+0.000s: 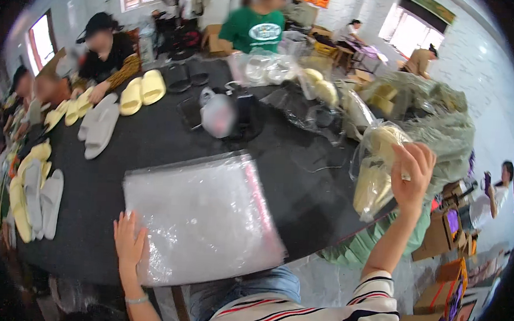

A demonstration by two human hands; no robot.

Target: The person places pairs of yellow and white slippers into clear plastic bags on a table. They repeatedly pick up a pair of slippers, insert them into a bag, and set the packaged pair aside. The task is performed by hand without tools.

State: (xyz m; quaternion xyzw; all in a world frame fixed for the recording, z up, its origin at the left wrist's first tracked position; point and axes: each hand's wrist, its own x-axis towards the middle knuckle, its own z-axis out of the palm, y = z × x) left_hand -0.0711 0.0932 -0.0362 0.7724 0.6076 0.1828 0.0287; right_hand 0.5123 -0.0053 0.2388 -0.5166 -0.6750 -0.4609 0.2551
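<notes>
Pinched in the right hand [410,174], a clear bag of yellow slippers [375,172] is held up past the right edge of the black table [170,144].
From the head view, the left hand [128,241] is laid flat and open, gripping nothing, on the stack of clear plastic bags [202,216] at the near edge. The right arm is raised, bent at the elbow, fingers closed on the bag's top. With so small a pinch, the bag could be lost off the edge; the slick stack could be slid off too.
</notes>
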